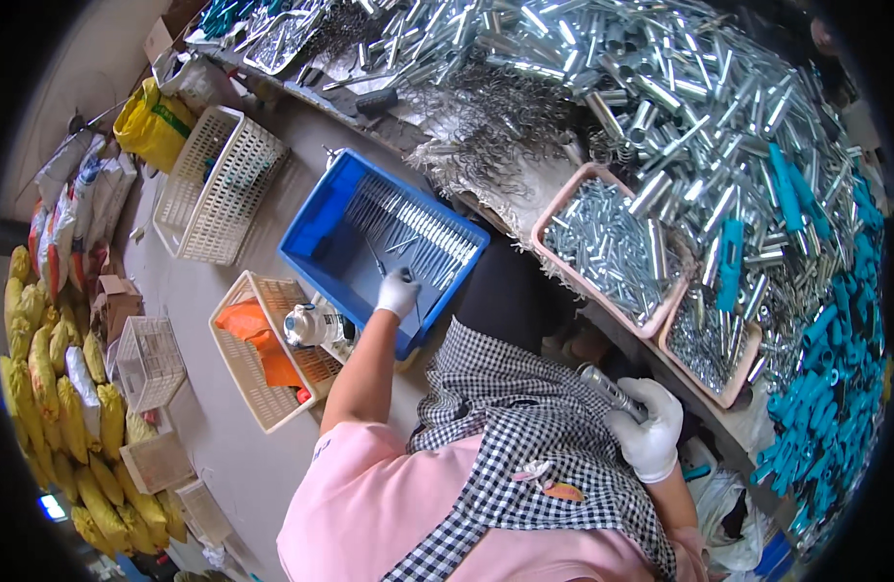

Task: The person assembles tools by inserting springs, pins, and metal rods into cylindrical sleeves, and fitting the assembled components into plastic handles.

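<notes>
My left hand (398,294), in a white glove, reaches into a blue plastic crate (306,228). Its fingers are closed near the crate floor; what they hold, if anything, is too small to make out. A thin metal rod (376,258) lies close to the fingertips. Beyond them, a row of slim silver metal pieces (422,225) is laid side by side along the crate's far side. Over my checked apron, my right hand (648,427), also gloved in white, is wrapped round a silver metal tube (610,388) that points up and to the left.
A workbench on the right bears heaped metal tubes (699,107), dark springs (505,107), teal plastic parts (815,407) and a pink tray (539,233) of small metal pieces. On the left stand white baskets (190,228), a beige basket (262,412) with orange cloth, and yellow sacks (73,417).
</notes>
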A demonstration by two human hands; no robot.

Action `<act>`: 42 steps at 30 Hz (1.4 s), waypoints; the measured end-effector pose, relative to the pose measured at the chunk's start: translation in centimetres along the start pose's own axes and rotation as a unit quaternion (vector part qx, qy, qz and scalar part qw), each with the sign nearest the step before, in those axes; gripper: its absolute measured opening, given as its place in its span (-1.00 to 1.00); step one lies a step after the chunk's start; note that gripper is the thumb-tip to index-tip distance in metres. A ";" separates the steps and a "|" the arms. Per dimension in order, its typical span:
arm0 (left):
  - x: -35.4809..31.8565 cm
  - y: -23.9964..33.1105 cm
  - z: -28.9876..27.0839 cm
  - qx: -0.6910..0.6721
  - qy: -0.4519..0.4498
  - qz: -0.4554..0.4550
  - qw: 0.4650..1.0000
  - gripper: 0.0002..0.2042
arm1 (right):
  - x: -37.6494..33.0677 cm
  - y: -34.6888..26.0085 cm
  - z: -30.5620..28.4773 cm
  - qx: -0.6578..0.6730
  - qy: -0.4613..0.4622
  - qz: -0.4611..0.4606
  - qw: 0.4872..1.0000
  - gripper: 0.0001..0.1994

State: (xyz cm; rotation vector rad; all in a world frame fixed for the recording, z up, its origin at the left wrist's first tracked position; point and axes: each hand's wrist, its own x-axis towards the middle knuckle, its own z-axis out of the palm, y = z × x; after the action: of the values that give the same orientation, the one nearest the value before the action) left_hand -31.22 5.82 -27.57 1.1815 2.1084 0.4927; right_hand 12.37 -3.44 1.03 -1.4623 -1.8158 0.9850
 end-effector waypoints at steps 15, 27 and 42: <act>-20.7 23.7 -5.9 -0.464 -0.340 0.256 0.777 -0.19 | -8.2 0.7 0.9 0.048 0.138 0.079 0.986 -0.66; -24.2 27.9 -1.7 -0.358 -0.402 0.362 0.761 -0.26 | -11.9 1.4 -1.1 0.061 0.178 0.104 0.977 -0.65; 0.6 3.4 -3.6 0.153 0.098 -0.118 0.976 -0.53 | -8.1 3.9 1.6 0.173 0.118 0.188 0.960 -0.74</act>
State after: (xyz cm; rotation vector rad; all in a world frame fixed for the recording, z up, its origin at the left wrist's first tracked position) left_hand -31.91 8.07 -23.21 1.0576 2.5254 0.1842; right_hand 14.87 -11.22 -3.13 -1.6475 -1.1497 1.1813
